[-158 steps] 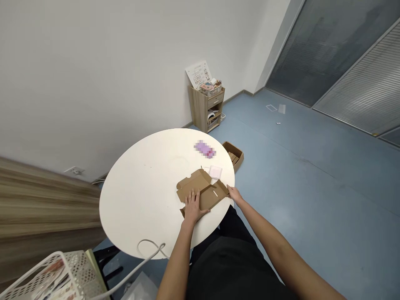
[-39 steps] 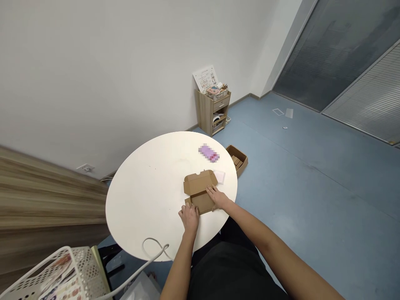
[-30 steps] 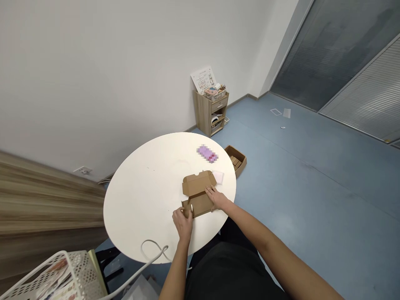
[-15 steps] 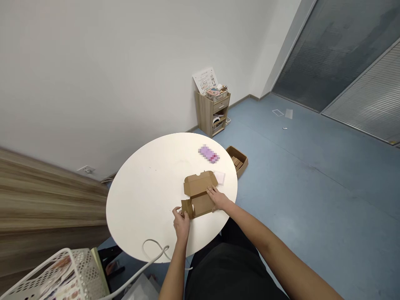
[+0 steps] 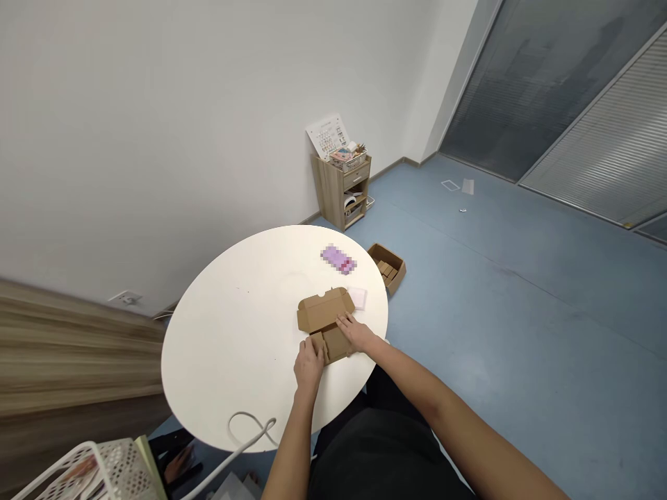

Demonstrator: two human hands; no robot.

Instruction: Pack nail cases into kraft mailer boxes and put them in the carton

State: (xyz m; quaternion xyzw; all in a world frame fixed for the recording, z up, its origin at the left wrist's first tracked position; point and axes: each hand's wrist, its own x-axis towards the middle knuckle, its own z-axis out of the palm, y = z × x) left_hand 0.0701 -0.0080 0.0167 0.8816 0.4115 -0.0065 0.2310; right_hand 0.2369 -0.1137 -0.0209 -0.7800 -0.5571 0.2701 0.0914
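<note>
A brown cardboard box (image 5: 327, 310) lies unfolded on the white round table (image 5: 224, 347), its lid spread flat toward the far side. At the box's left end, my left hand (image 5: 309, 362) is closed on the side flap, which is folded inward; part of the flap is hidden by the fingers. My right hand (image 5: 356, 333) grips the right end, fingers reaching over the wall and thumb near the front edge. Just beyond the right hand lies a small pale pink flat item (image 5: 358, 298). Farther back sits a blurred-out purple object (image 5: 338, 259).
An open carton (image 5: 388, 267) with several small brown boxes stands on the floor right of the table. A grey-white cable (image 5: 244, 444) loops over the near left edge, by a white perforated basket (image 5: 117, 462). A small wooden cabinet (image 5: 341, 191) stands against the wall.
My left hand has pushed the left side flap inward, from standing upright to folded over the box. The right hand stays on the right end. The whole view has shifted slightly.
</note>
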